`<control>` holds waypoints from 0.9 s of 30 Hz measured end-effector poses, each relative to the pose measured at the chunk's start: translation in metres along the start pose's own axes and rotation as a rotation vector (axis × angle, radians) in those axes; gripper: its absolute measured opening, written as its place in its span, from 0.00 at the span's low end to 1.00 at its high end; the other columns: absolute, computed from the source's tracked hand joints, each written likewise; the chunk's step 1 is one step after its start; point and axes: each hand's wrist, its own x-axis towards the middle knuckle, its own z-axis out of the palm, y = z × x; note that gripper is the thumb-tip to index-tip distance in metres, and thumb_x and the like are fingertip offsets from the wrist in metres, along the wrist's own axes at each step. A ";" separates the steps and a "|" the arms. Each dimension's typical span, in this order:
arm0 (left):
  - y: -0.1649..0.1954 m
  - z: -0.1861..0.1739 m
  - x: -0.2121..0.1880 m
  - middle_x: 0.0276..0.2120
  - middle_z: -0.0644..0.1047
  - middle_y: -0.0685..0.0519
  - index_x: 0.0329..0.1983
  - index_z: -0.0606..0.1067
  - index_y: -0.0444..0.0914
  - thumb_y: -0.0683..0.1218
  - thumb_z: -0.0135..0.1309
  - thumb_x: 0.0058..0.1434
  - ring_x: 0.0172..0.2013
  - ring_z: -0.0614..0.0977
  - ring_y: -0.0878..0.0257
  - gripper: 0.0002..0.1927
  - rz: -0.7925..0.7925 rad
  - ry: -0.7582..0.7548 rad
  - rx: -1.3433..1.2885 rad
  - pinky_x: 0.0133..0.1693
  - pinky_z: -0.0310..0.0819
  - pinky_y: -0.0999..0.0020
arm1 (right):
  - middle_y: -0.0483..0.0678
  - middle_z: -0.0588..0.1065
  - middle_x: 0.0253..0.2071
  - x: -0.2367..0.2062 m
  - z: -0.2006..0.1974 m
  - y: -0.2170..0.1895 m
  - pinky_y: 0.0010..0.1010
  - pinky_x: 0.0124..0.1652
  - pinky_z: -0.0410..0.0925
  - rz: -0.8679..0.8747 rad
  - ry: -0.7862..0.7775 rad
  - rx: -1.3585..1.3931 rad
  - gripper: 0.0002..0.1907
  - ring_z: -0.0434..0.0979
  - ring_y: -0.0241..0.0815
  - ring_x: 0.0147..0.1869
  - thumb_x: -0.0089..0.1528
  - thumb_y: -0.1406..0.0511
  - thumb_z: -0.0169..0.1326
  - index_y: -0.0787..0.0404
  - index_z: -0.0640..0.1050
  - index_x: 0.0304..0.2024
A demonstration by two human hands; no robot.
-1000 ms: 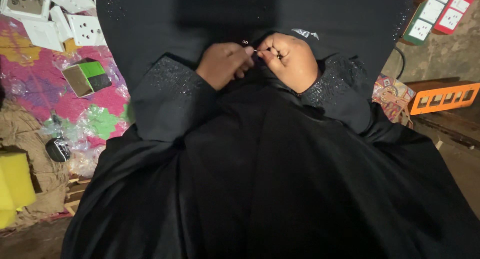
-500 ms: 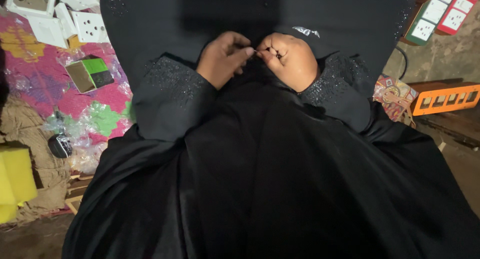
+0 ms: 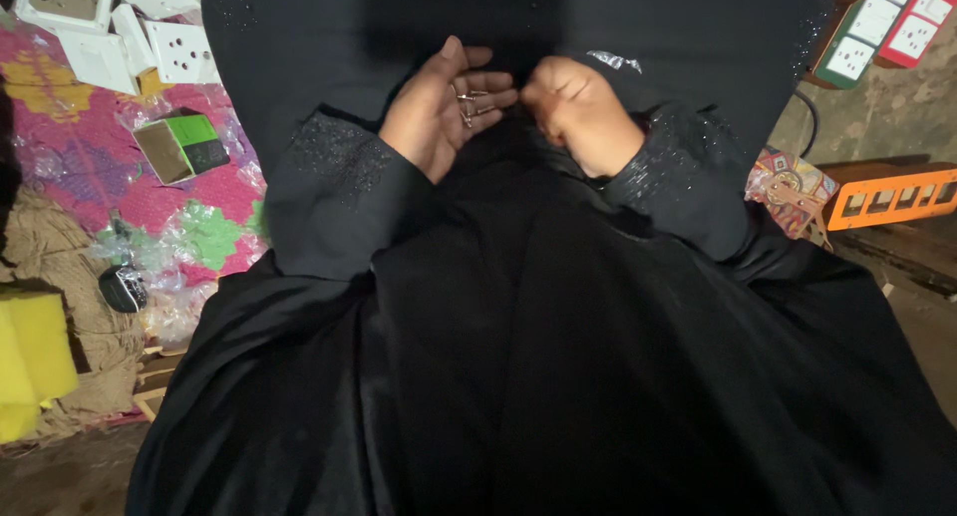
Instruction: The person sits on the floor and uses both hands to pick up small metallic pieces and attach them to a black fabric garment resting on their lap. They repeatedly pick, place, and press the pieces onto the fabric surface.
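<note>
The left hand (image 3: pixel 439 112) lies palm up in the lap of a black robe (image 3: pixel 558 356), its fingers (image 3: pixel 488 82) loosely spread and slightly curled, cradling a few small thin silvery metal pieces (image 3: pixel 471 105) that rest across the base of those fingers. What the pieces are exactly is too small to tell; they look like short screws or pins. The right hand (image 3: pixel 578 112) sits just beside the left fingertips, curled into a closed pinch with its knuckles up. Whether it grips one of the metal pieces I cannot tell, since the fingertips are turned away and hidden.

The step in hand seems to be sorting or picking out one small piece from the open palm. The next move would call for a fine pinch by the right fingertips on a single piece, with the left palm kept level so the others do not roll off into the dark cloth, where they would be hard to find.

Well beyond the left hand's outer side, on a pink patterned plastic sheet (image 3: pixel 60 167), lie white plastic socket plates (image 3: pixel 179 52) and a small green and black cardboard box (image 3: pixel 184 145). Well away from the right hand stands an orange plastic frame (image 3: pixel 887 192).
</note>
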 end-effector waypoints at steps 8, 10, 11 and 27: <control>-0.008 0.003 0.003 0.52 0.76 0.42 0.69 0.59 0.28 0.62 0.41 0.72 0.51 0.78 0.57 0.36 -0.022 -0.004 -0.094 0.55 0.73 0.60 | 0.51 0.81 0.37 0.001 0.028 -0.017 0.38 0.38 0.74 -0.315 -0.019 -1.379 0.08 0.82 0.51 0.41 0.62 0.68 0.63 0.62 0.80 0.42; -0.009 0.001 0.005 0.52 0.76 0.43 0.68 0.60 0.29 0.61 0.42 0.72 0.51 0.79 0.58 0.35 -0.048 0.008 -0.116 0.54 0.73 0.60 | 0.50 0.81 0.38 0.000 0.027 -0.017 0.37 0.39 0.74 -0.368 -0.036 -1.334 0.05 0.82 0.50 0.41 0.63 0.70 0.62 0.61 0.78 0.41; -0.009 0.000 0.004 0.52 0.77 0.43 0.66 0.61 0.30 0.61 0.42 0.71 0.51 0.79 0.58 0.33 -0.061 0.012 -0.119 0.54 0.74 0.61 | 0.49 0.81 0.38 0.000 0.025 -0.014 0.36 0.39 0.74 -0.395 -0.046 -1.311 0.05 0.83 0.49 0.42 0.64 0.70 0.61 0.61 0.77 0.40; -0.018 -0.013 0.013 0.37 0.80 0.53 0.46 0.75 0.36 0.44 0.51 0.69 0.34 0.81 0.66 0.08 -0.182 -0.048 0.248 0.36 0.74 0.73 | 0.43 0.75 0.33 -0.004 0.016 -0.007 0.25 0.39 0.69 -0.168 0.080 -0.774 0.06 0.73 0.32 0.36 0.64 0.73 0.57 0.62 0.78 0.44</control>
